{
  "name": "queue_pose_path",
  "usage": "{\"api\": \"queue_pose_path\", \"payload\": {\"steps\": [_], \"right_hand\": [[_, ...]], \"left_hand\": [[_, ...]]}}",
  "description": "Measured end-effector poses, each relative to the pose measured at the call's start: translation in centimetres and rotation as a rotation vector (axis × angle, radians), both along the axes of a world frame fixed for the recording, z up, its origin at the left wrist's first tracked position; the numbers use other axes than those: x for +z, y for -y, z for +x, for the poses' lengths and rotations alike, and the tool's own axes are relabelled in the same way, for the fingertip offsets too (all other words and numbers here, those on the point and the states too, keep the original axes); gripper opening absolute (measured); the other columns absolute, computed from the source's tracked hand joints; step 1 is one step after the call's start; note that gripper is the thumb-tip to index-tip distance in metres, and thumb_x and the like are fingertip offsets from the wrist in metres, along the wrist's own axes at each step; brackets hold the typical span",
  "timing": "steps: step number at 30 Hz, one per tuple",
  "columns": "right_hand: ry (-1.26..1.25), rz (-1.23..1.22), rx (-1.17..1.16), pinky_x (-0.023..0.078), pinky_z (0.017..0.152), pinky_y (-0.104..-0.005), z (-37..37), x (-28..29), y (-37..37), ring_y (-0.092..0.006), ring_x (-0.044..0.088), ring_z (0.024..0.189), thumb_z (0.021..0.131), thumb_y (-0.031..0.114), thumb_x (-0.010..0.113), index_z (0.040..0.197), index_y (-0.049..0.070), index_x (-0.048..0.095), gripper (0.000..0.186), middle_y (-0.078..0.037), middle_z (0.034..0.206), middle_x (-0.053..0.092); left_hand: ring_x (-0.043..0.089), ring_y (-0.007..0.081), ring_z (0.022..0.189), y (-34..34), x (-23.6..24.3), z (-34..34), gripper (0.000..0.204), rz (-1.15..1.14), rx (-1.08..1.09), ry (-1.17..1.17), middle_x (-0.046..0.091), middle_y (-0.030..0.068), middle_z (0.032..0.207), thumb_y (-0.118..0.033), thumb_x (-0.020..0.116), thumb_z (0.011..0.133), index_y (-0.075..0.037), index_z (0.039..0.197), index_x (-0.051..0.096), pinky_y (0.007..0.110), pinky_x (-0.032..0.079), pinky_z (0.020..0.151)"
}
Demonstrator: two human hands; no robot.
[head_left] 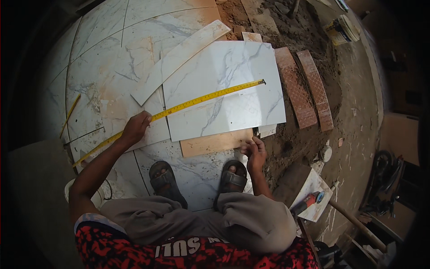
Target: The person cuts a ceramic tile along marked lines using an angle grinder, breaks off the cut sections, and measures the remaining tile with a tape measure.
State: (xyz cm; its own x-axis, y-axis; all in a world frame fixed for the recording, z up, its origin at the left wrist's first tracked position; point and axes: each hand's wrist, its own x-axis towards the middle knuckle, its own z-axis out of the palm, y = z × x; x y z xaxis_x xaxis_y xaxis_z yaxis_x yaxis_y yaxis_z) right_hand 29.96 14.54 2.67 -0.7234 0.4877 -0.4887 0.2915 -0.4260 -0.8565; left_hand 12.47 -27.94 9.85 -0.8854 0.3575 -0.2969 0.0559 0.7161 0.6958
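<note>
My left hand (135, 128) is closed round a yellow tape measure (204, 98), pinching its blade between thumb and fingers. The blade runs out over a white marble-patterned tile (224, 101), its hooked tip lying near that tile's right side. Its other end trails down to the left, behind my forearm. My right hand (254, 151) is by the tile's near right corner, fingers curled and pressed together. A small dark thing shows just above these fingers; whether they hold it I cannot tell. Beneath the marble tile's near edge sticks out a tan tile piece (215, 143).
A long cut tile strip (181, 62) lies slantwise at the far left of the tile. Two reddish strips (295, 87) rest on dirt to the right. An angle grinder (308, 202) sits on a tile piece near my right knee. A bucket (342, 30) stands far right.
</note>
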Motion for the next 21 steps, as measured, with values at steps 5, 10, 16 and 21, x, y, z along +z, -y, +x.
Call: {"api": "queue_pose_path", "payload": {"steps": [5,10,16,21], "right_hand": [[-0.122,0.081,-0.064,0.056,0.066,-0.0305,-2.6,0.1,-3.7,-0.0186,0.065,0.077,0.094,0.013,0.061,0.124,-0.001,0.052,0.034,-0.014,0.102,0.065],[-0.119,0.246,-0.007,0.055,0.07,-0.0311,-3.9,0.6,-5.4,-0.0192,0.065,0.079,0.094,0.012,0.061,0.122,-0.002,0.055,0.032,-0.014,0.101,0.066],[-0.082,0.545,0.123,0.054,0.073,-0.0318,-6.0,1.1,-6.4,-0.0199,0.065,0.082,0.093,0.01,0.061,0.119,-0.002,0.06,0.029,-0.014,0.101,0.067],[-0.058,0.78,0.244,0.053,0.077,-0.0323,-6.6,0.4,-6.6,-0.0206,0.065,0.085,0.092,0.009,0.061,0.117,-0.002,0.063,0.028,-0.014,0.101,0.068]], "left_hand": [[0.062,0.0396,0.078,-2.9,-3.4,5.6,0.025,-0.052,-0.275,0.188,0.062,0.0215,0.083,-0.024,0.048,0.098,-0.001,0.096,0.057,0.045,0.047,0.072],[0.062,0.0393,0.078,-4.1,-4.6,5.3,0.025,-0.059,-0.265,0.128,0.062,0.0214,0.081,-0.025,0.048,0.099,-0.001,0.095,0.056,0.046,0.047,0.071],[0.062,0.0366,0.073,-3.5,-5.6,5.6,0.026,-0.013,-0.199,0.147,0.061,0.0187,0.075,-0.024,0.048,0.098,0.0,0.094,0.056,0.044,0.047,0.07],[0.065,0.0347,0.08,-3.1,-6.8,5.3,0.024,-0.007,-0.182,0.17,0.066,0.0197,0.084,-0.024,0.052,0.096,-0.001,0.096,0.06,0.044,0.048,0.074]]}}
